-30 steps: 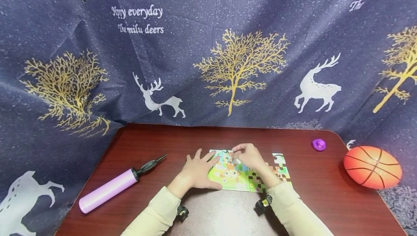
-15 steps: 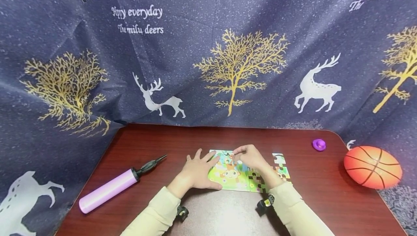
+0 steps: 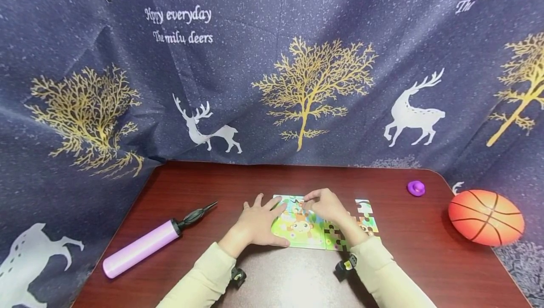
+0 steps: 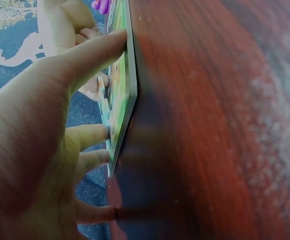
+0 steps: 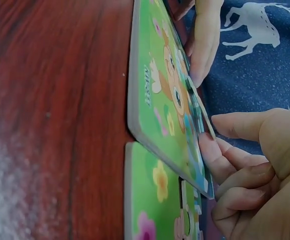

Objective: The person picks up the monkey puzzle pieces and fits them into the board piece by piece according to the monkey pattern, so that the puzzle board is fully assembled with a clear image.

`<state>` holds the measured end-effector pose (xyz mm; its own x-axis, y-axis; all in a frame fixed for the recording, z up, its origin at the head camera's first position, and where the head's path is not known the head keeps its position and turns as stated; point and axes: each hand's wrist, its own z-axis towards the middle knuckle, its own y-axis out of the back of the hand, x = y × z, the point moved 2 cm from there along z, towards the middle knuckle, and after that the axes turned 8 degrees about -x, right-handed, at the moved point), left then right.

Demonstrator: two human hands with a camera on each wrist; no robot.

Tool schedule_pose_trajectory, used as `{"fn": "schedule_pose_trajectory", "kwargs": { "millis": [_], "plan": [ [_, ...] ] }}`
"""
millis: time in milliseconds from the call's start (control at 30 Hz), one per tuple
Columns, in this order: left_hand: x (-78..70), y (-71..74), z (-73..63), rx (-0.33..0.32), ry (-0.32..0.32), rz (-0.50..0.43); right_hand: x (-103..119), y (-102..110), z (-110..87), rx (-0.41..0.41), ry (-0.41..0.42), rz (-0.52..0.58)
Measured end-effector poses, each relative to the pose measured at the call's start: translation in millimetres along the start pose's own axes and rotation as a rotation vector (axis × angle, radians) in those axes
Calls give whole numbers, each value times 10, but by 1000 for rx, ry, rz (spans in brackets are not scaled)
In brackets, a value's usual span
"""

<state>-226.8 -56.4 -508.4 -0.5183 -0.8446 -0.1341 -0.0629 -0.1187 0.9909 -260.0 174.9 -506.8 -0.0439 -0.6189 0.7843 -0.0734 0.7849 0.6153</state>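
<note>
A jigsaw board (image 3: pixel 308 241) with a cartoon monkey on green lies flat on the table. My left hand (image 3: pixel 257 225) is spread over its left side, the thumb on the near edge and fingertips at the far left. My right hand (image 3: pixel 327 205) is over the far right part and pinches a thin puzzle piece (image 5: pixel 202 109) between thumb and finger. That piece stands tilted above the board in the right wrist view; its picture is mostly hidden. Against the board's right side lies a second jigsaw board (image 5: pixel 152 200), partly covered by my right hand and wrist.
Loose-looking puzzle pieces (image 3: pixel 363 207) show at the second board's far right. A pink hand pump (image 3: pixel 142 250) lies on the left. At the right are a small purple hat-shaped thing (image 3: pixel 416 188) and an orange basketball-patterned ball (image 3: pixel 486 218). A dark blue curtain (image 3: pixel 238 62) hangs behind the table.
My right hand has shifted very slightly at the far part of the monkey board, its wrist a little to the right. The left hand has stayed in place.
</note>
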Motion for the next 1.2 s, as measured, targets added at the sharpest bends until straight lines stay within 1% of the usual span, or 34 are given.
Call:
{"fn": "schedule_pose_trajectory", "kwargs": {
  "millis": [200,333,533,700,1200],
  "plan": [
    [-12,13,3,-15,-2,5,-28,19,-2,-10,46,-57],
    [-23,5,2,-18,4,16,-22,33,-13,13,79,-51],
    [-43,17,-6,-30,-1,19,-13,33,-23,25,96,-34],
    [-53,14,-13,-26,-3,35,-28,21,-18,13,121,-45],
    [-87,11,8,-10,-10,40,-68,-11,3,-38,135,-96]
  ]
}}
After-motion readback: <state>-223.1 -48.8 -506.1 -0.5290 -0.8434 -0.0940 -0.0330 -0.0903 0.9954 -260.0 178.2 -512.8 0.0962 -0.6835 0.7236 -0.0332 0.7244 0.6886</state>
